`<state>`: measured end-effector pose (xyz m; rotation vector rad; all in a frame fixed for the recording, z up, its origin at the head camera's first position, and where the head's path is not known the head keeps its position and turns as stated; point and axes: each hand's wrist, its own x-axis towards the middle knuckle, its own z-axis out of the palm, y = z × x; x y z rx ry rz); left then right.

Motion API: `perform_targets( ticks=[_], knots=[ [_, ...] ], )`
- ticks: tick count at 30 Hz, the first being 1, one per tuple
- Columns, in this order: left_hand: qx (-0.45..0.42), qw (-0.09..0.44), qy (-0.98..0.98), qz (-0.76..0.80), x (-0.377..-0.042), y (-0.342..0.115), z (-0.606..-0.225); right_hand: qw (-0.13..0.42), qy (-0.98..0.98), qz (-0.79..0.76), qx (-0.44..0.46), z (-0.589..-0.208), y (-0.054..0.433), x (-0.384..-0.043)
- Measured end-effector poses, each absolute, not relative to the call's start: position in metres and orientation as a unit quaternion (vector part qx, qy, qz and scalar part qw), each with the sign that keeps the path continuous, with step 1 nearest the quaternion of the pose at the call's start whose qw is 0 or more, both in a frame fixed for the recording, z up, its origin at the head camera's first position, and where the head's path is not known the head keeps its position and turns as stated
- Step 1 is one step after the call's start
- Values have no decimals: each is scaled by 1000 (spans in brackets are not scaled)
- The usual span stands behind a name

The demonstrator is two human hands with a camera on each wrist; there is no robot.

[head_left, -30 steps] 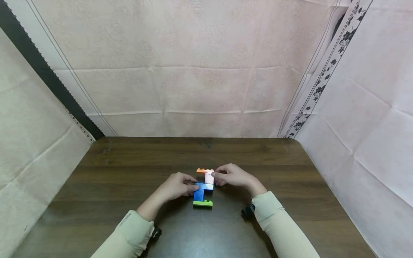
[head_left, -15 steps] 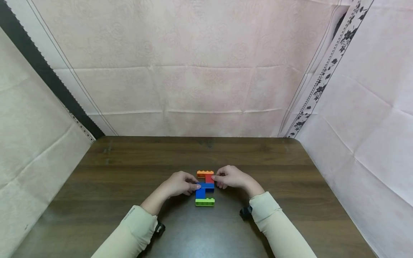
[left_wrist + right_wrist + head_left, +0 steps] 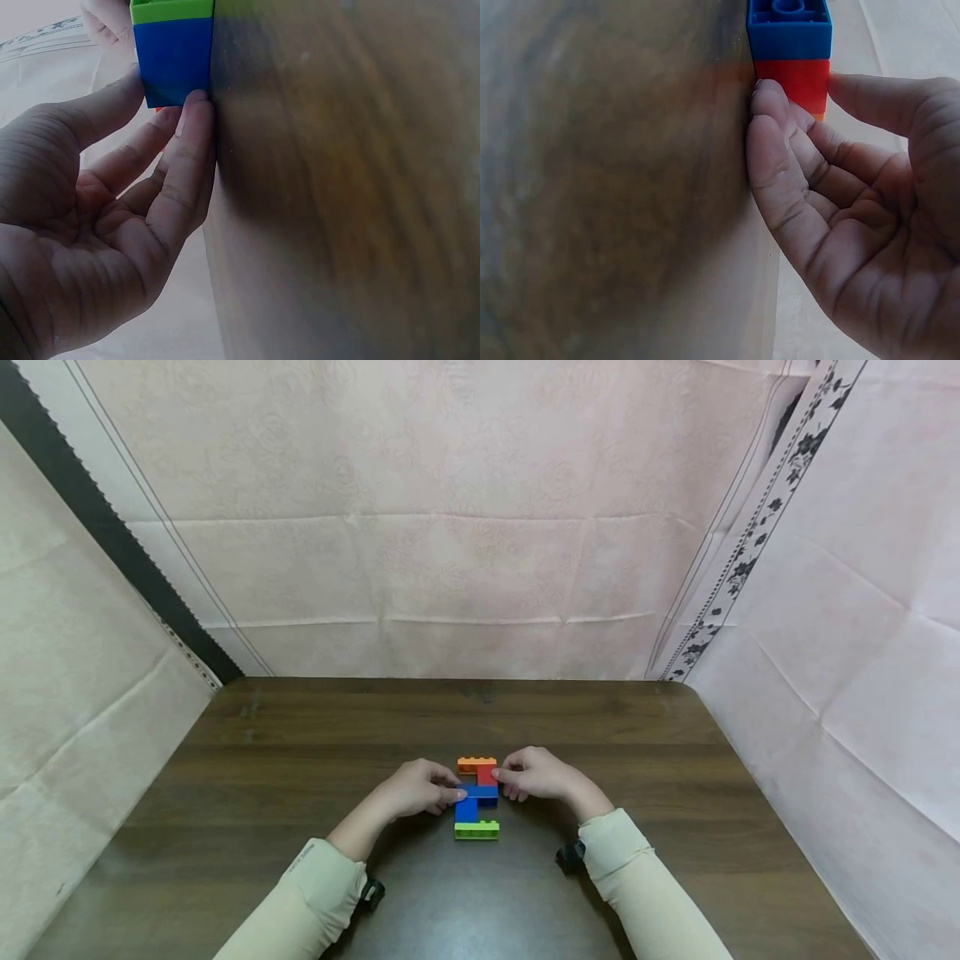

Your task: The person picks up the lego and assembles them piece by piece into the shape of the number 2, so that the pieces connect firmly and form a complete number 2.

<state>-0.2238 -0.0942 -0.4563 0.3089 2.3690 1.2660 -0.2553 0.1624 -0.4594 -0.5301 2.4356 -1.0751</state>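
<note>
A joined figure of toy building bricks lies on the wooden table between the two hands. From far to near it has an orange brick (image 3: 477, 765), a red brick (image 3: 486, 775), blue bricks (image 3: 467, 810) and a green brick (image 3: 476, 832). The left hand (image 3: 415, 791) pinches a blue brick (image 3: 174, 64) from the left, thumb on one face and fingers on another. From the right, the right hand (image 3: 543, 774) pinches the red brick (image 3: 799, 82) between thumb and fingertips. A hollow blue underside shows beside the red brick in the right wrist view.
The brown wooden table (image 3: 300, 793) extends around the hands. Pale cloth (image 3: 465, 568) hangs behind its far edge and along both sides. Each wrist wears a small dark device, under a light sleeve cuff.
The brick figure has tipped, so the orange and green bricks show more of their near faces and the glare on the red brick is gone. Both hands keep their hold.
</note>
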Motion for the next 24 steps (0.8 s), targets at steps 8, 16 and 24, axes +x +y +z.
perform_targets(
  ticks=[8, 16, 24],
  knots=[
    [115, 217, 855, 456, -223, -95, -455, 205, 877, -384, -205, -458, 163, -254],
    [124, 213, 853, 460, -221, -104, -455, 148, 898, -357, -210, -457, 170, -247],
    [131, 117, 915, 363, -211, -123, -446, 34, 941, -262, -211, -449, 181, -225]
  ],
)
